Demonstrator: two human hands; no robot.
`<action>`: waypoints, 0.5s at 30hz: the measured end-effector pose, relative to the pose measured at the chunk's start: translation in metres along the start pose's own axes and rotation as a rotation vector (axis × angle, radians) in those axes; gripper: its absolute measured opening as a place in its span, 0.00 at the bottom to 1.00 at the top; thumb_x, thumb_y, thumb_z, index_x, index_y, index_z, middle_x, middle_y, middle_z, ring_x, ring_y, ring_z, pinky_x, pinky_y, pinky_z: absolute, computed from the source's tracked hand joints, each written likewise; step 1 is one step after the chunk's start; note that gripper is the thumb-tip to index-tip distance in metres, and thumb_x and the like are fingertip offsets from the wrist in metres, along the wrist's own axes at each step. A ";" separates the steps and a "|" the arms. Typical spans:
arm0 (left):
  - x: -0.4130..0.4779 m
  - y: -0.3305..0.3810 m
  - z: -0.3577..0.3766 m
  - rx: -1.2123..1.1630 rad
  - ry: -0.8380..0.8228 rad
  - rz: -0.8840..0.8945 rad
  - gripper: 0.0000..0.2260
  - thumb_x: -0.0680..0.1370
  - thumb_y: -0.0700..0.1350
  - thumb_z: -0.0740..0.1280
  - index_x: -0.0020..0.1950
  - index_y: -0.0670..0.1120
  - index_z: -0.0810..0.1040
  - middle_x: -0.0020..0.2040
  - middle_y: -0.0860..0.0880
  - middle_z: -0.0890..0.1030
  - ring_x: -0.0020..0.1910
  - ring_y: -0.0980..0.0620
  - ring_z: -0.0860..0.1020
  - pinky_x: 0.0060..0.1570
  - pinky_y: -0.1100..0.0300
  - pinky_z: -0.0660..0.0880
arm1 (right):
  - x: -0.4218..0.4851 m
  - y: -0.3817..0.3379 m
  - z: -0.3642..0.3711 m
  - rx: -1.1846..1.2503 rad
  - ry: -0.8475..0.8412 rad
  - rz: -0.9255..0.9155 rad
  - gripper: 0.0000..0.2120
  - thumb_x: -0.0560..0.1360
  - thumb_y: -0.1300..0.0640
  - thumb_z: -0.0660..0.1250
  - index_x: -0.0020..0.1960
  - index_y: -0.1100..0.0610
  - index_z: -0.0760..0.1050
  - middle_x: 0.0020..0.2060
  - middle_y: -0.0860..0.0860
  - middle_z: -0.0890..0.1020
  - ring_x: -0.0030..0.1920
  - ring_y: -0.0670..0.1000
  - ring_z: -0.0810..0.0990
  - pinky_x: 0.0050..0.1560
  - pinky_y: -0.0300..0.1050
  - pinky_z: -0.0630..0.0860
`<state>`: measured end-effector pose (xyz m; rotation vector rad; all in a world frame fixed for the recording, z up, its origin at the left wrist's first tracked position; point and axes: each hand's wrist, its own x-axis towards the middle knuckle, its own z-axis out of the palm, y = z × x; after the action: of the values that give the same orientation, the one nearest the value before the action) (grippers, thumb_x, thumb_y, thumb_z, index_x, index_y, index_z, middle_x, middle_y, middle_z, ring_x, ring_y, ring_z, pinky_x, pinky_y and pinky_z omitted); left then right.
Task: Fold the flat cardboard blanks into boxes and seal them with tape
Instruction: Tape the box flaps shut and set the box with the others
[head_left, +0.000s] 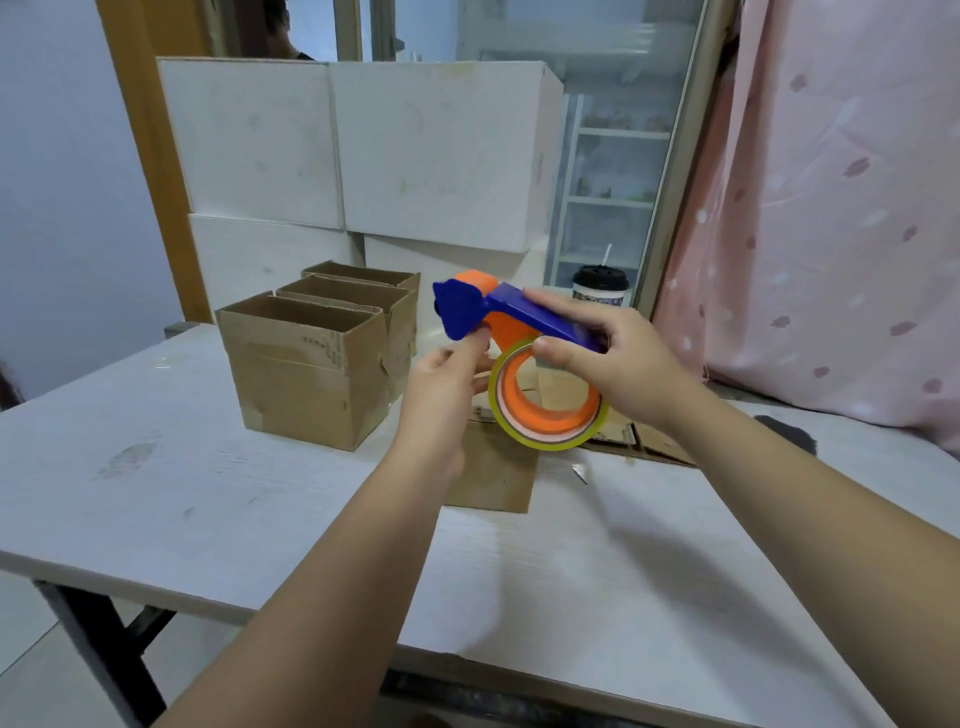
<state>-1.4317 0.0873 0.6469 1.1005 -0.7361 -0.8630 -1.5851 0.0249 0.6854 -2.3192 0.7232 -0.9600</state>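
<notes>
My right hand grips the blue handle of a blue-and-orange tape dispenser, held above the table. Its roll of clear yellowish tape hangs below the handle. My left hand reaches up with fingertips touching the underside of the dispenser's blue head, close to the tape's edge; whether it pinches the tape end is unclear. Beneath my hands a flat cardboard blank lies on the white table. Three folded brown boxes stand open-topped in a row at the table's back left.
Large white boxes are stacked behind the table. A lidded cup with a straw stands at the back. A pink curtain hangs on the right. More flat cardboard lies under my right wrist. A person is partly visible behind the boxes.
</notes>
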 end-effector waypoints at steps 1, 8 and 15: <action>0.003 0.002 0.002 -0.047 0.045 -0.044 0.08 0.78 0.50 0.66 0.49 0.46 0.79 0.42 0.50 0.83 0.47 0.51 0.82 0.49 0.58 0.76 | 0.001 -0.003 -0.001 -0.046 -0.005 -0.016 0.21 0.71 0.38 0.68 0.63 0.29 0.69 0.54 0.29 0.76 0.53 0.35 0.76 0.50 0.29 0.71; 0.007 -0.003 -0.004 -0.081 0.164 -0.127 0.06 0.78 0.37 0.64 0.50 0.44 0.78 0.41 0.47 0.85 0.40 0.52 0.84 0.48 0.58 0.79 | 0.013 -0.006 -0.013 -0.260 -0.099 -0.073 0.23 0.70 0.38 0.67 0.62 0.25 0.65 0.51 0.38 0.78 0.50 0.43 0.75 0.49 0.38 0.70; -0.001 -0.012 -0.008 -0.123 0.164 -0.056 0.07 0.78 0.40 0.63 0.46 0.48 0.80 0.38 0.51 0.85 0.41 0.56 0.84 0.59 0.55 0.73 | 0.015 0.006 -0.017 -0.247 -0.164 -0.048 0.24 0.72 0.42 0.70 0.61 0.23 0.65 0.46 0.42 0.76 0.45 0.38 0.74 0.42 0.24 0.65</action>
<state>-1.4274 0.0890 0.6328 1.0719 -0.5121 -0.8429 -1.5899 0.0066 0.6995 -2.6044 0.7569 -0.7227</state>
